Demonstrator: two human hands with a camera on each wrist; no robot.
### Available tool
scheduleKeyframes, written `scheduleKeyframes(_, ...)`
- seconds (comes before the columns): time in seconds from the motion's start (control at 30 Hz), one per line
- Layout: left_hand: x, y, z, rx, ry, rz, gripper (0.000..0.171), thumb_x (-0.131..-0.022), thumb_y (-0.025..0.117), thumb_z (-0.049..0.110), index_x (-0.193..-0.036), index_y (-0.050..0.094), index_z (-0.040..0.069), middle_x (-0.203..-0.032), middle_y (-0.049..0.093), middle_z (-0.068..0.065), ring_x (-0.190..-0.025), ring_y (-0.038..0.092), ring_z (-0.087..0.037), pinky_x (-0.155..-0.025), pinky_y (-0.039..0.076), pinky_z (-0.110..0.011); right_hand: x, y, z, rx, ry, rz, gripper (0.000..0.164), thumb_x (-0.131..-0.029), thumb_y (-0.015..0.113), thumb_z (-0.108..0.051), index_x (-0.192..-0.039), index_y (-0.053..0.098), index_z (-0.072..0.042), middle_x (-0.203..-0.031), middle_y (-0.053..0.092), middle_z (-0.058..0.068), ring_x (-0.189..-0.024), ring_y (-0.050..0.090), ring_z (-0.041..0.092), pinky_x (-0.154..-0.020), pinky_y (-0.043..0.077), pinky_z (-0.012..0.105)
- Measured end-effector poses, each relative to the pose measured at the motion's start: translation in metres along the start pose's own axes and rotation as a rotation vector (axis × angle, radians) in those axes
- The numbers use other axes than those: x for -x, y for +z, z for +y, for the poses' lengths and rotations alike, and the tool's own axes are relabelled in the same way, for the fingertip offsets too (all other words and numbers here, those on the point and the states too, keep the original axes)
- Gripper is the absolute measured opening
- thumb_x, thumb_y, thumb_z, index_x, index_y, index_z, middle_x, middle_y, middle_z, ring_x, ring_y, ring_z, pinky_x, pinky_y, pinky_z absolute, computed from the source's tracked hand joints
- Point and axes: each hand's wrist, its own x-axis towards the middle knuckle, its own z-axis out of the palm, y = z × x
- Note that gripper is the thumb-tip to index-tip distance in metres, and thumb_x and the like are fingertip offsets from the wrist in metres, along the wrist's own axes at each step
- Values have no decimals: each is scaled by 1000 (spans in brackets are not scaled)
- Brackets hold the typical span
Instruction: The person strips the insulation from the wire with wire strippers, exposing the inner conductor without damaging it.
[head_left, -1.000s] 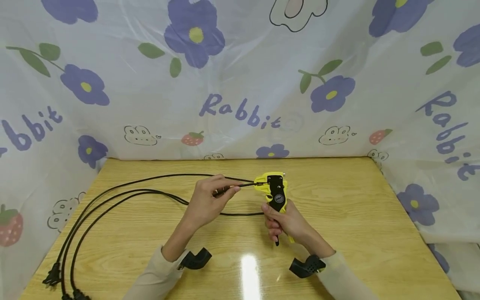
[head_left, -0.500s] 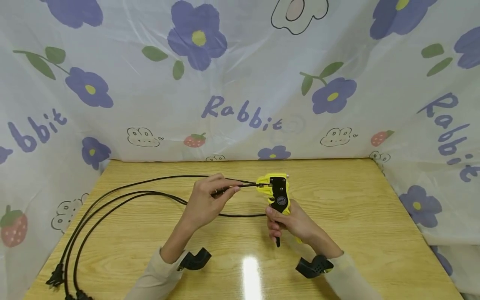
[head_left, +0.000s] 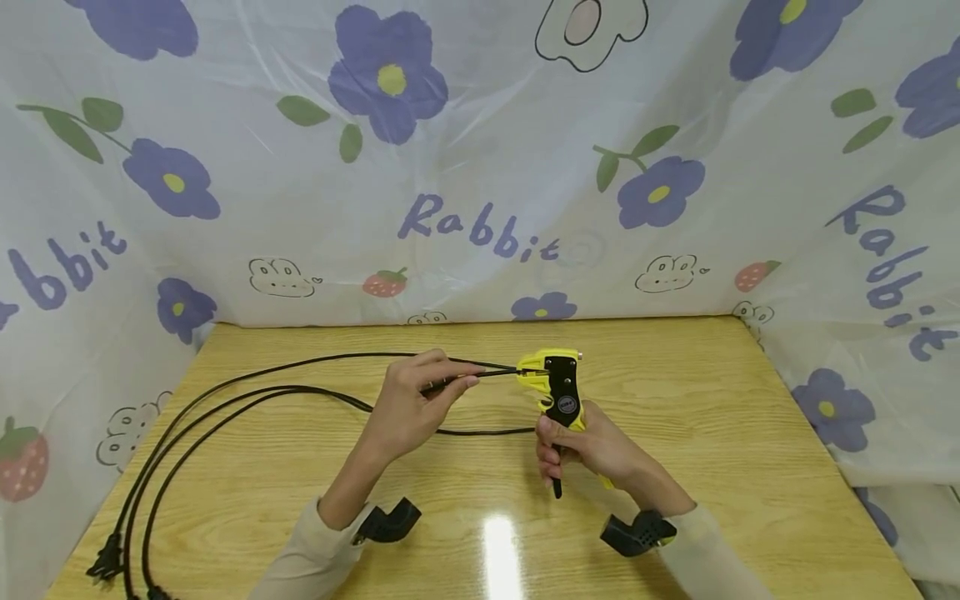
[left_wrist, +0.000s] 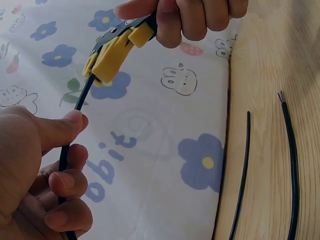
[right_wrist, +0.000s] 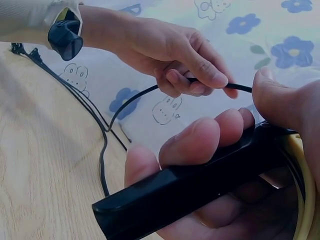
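Observation:
A thin black cable (head_left: pixel 498 372) runs from my left hand (head_left: pixel 412 404) to the yellow-and-black wire stripper (head_left: pixel 564 392). The left thumb and fingers pinch it near that end. In the left wrist view the cable (left_wrist: pixel 82 95) enters the mouth of the stripper (left_wrist: pixel 111 57), so its tip is hidden. My right hand (head_left: pixel 592 446) grips the stripper upright, its head pointing left. Fingers wrap the black handle (right_wrist: pixel 190 187) in the right wrist view, with the thumb above.
Other black cables (head_left: pixel 292 386) curve across the wooden table (head_left: pixel 712 467), with a plug (head_left: pixel 107 558) at the front left. In the left wrist view, one loose cable (left_wrist: pixel 292 165) ends in bare wires. A patterned curtain (head_left: pixel 480 167) stands behind the table.
My right hand and the wire stripper have shifted slightly right, away from my left hand. The left hand keeps its pinch on the cable and has barely moved.

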Motion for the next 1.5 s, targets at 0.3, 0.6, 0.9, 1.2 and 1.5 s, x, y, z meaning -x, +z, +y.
scheduleKeyframes(0.3,-2,4,-1,-1,9,2,17,-95,74,9,-109,82,14,-68,53,8,-52,34,-3,-49,34,-21,3,-7,0,-49,13,-22,28,-111,45,-24,-91,52,-6,-76,54,1,-64,59,15,-68,61,45)
scheduleKeyframes(0.6,-5,3,2,-3,16,-10,17,-95,73,9,-108,82,14,-69,53,8,-52,35,-2,-49,34,-21,4,-11,0,-74,-7,-58,31,-113,41,-21,-92,54,-2,-79,56,1,-67,61,14,-70,62,44)
scheduleKeyframes(0.9,-7,4,2,11,30,-17,17,-94,74,8,-108,82,14,-68,53,7,-52,35,-3,-49,34,-20,7,-15,1,-86,-22,-91,35,-114,36,-22,-93,53,-1,-79,57,0,-68,63,14,-71,62,43)
scheduleKeyframes(1.2,-5,4,3,28,34,-19,16,-93,75,5,-106,82,9,-68,54,5,-53,35,-1,-50,33,-18,13,-15,4,-102,2,-104,36,-114,35,-24,-95,54,-1,-82,59,0,-70,63,14,-75,61,40)
scheduleKeyframes(1.5,-3,7,2,52,44,-13,15,-93,75,5,-105,82,9,-69,58,4,-52,36,-2,-48,34,-19,17,-16,5,-104,-8,-99,35,-114,33,-22,-97,54,0,-84,60,2,-71,63,14,-75,61,41)
